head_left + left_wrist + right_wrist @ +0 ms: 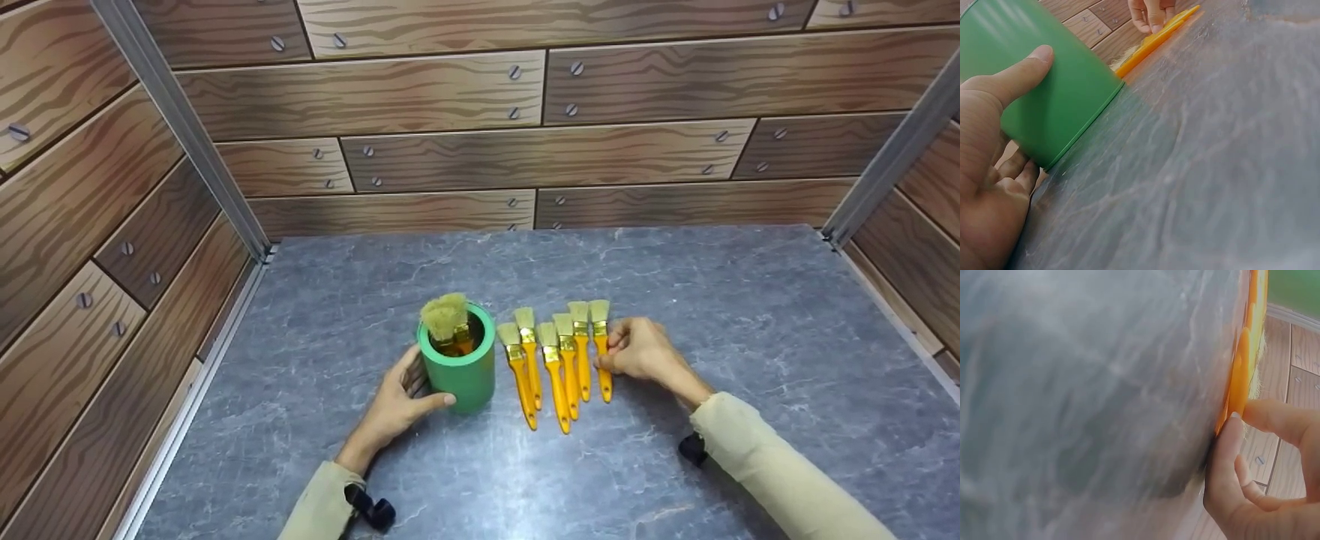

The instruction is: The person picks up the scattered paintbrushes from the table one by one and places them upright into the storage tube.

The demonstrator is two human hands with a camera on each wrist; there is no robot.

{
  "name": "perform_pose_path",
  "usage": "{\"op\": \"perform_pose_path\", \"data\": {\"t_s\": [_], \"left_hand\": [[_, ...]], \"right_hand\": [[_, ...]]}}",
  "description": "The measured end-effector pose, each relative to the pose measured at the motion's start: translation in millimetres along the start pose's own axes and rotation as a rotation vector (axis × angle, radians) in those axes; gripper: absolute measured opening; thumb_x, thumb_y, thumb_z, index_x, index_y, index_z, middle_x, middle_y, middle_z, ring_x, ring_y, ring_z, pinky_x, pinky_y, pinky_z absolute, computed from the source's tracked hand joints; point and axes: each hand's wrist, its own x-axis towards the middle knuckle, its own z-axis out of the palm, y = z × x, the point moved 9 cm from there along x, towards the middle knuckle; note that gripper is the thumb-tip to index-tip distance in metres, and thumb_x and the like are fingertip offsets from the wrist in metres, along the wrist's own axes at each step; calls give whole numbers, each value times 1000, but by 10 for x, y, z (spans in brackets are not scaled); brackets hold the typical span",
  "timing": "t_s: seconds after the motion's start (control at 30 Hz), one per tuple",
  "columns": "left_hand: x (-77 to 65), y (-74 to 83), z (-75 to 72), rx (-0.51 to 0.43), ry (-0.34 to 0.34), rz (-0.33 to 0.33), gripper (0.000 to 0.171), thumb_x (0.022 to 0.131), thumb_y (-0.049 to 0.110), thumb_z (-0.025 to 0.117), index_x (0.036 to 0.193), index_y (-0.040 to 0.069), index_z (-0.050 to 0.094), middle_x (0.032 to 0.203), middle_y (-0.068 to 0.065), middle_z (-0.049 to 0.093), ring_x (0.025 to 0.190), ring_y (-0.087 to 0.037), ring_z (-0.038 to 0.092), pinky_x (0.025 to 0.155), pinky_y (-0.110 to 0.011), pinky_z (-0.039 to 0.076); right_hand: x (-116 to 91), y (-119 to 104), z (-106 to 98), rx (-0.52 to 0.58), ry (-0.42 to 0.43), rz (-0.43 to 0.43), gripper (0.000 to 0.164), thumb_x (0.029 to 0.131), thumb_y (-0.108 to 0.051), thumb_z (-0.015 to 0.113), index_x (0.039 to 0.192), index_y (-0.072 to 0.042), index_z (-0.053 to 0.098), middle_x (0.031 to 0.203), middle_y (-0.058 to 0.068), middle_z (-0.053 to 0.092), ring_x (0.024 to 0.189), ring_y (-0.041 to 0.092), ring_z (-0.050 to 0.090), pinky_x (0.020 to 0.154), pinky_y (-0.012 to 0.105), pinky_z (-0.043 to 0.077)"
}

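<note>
A green cylindrical cup [466,381] stands upright, with bristle heads of paintbrushes [445,313] sticking out of its top. My left hand [399,405] grips the cup from the left, thumb across its front and the other fingers around the far side. To the cup's right, several paintbrushes [556,379] with orange handles lie roughly side by side, bristles pointing away from me. The rightmost paintbrush [606,386] is pinched between the thumb and fingers of my right hand [643,349]. In the right wrist view, thumb and finger meet at its orange handle [1238,382].
Everything stands on a grey marbled tabletop [360,277]. Wood-plank patterned walls [442,161] enclose it at the back and both sides, with metal corner posts [187,120]. Dark straps [369,508] sit at both wrists.
</note>
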Motion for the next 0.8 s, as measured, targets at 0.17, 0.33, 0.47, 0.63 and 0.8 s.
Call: {"op": "perform_pose_path", "data": {"t_s": [0.17,0.33,0.47,0.63,0.8], "left_hand": [[1,-21,-1,8,-10,-20,105,88,13,90,171,14,25,172,-9,38,161,-28,34,133,-42,30],[-4,-14,-7,-3,-8,-12,104,87,12,90,170,14,26,172,-9,39,160,-27,34,133,-42,30],[0,-1,-7,-2,0,-9,105,87,12,91,170,13,26,172,-9,38,161,-28,34,133,-42,29],[-6,8,-5,3,0,2,105,87,11,91,170,12,26,172,-12,38,161,-30,33,133,-45,28],[-4,10,3,5,-5,3,105,87,12,90,170,11,26,172,-13,37,161,-32,33,133,-46,28]], "right_hand": [[0,12,28,32,-39,2,25,80,-13,90,87,-6,67,72,1,68,62,11,63,54,22,52],[-26,7,22,106,-54,-6,23,82,-12,90,87,-4,68,72,3,69,61,12,67,53,23,56],[-62,-43,-54,201,-36,-30,23,85,-11,90,91,-1,70,76,5,71,64,14,71,59,28,63],[-120,-220,-140,361,-8,-104,21,90,-7,85,99,3,69,87,9,73,75,15,74,73,35,69],[-182,-423,-229,472,64,-185,29,92,-5,84,114,8,69,103,16,75,85,14,73,78,32,68]]}}
